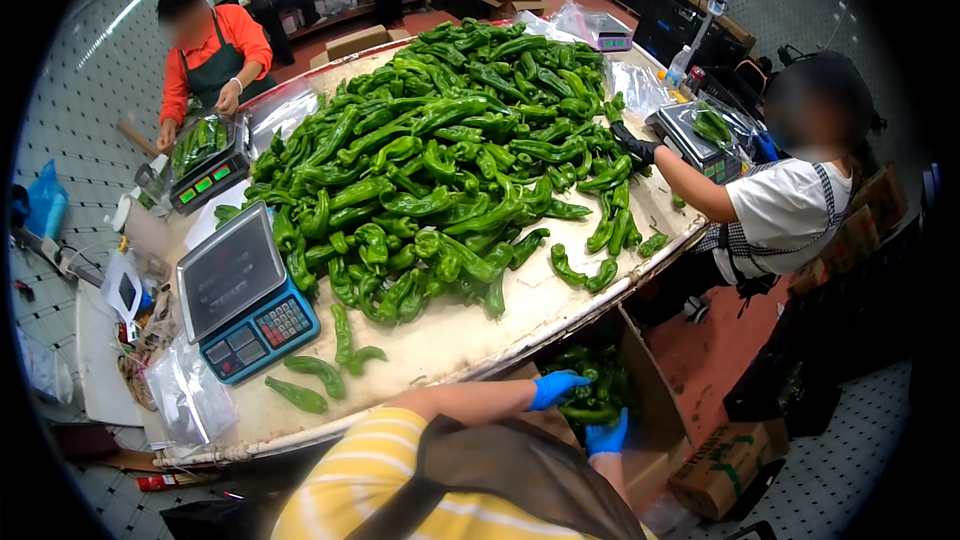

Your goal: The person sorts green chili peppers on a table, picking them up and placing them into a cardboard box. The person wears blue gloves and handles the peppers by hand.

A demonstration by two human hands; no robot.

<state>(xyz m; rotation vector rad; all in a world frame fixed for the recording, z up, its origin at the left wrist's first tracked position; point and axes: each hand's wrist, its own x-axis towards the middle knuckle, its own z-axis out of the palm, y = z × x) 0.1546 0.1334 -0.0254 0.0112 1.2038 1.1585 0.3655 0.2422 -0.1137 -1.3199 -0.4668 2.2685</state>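
Both my hands wear blue gloves and are down at an open cardboard box beside the table's near edge. Green peppers fill the part of the box that I can see. My left hand reaches in from the left, fingers stretched over the peppers. Lower down, my right hand is against the peppers, thumb raised. A long green pepper lies between the two hands. Whether either hand grips a pepper is unclear, as the fingers are partly hidden among them.
A large heap of green peppers covers much of the table. A blue digital scale stands at the left, near clear plastic bags. Co-workers stand at a left scale and a right scale. A closed carton is at lower right.
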